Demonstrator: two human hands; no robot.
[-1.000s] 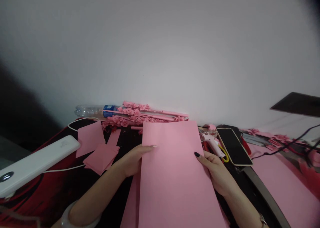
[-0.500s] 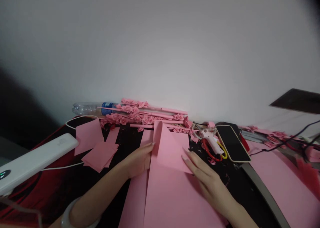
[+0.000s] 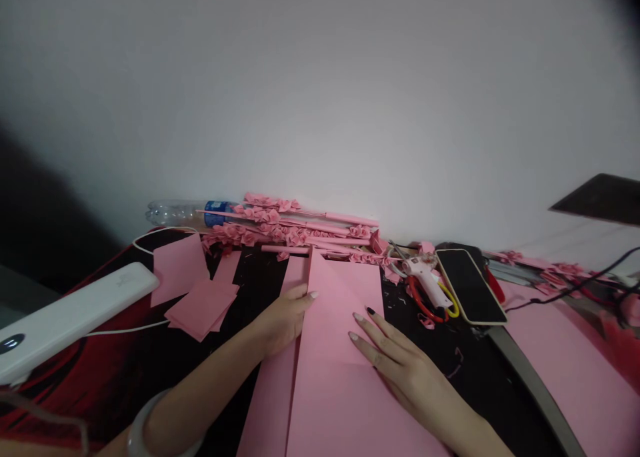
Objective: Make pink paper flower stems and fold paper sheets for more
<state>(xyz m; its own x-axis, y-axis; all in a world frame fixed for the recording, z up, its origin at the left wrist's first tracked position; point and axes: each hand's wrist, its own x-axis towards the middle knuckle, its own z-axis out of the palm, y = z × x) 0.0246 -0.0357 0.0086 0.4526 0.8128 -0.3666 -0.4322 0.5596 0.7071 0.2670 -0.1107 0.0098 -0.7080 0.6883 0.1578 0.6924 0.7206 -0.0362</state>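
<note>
A large pink paper sheet (image 3: 350, 403) lies in front of me over another pink sheet that shows along its left side. Its far part is folded over, with a narrow point at the top. My left hand (image 3: 283, 323) is closed on the left edge of the fold, thumb on top and the other fingers curled, partly hidden. Flat on the paper's right half rests my right hand (image 3: 405, 357), fingers stretched out and slightly apart.
Paper roses on stems (image 3: 280, 230) lie along the wall beside a plastic bottle (image 3: 175, 212). To the left are small pink squares (image 3: 200, 307) and a white elongated device (image 3: 85, 313). On the right lie a glue gun (image 3: 427, 280), scissors (image 3: 417, 303), a phone (image 3: 470, 287) and pink sheets (image 3: 565, 370).
The raised fold now lies flatter on the sheet. My right hand has slid a little left onto the paper; my left thumb has moved slightly right over the edge.
</note>
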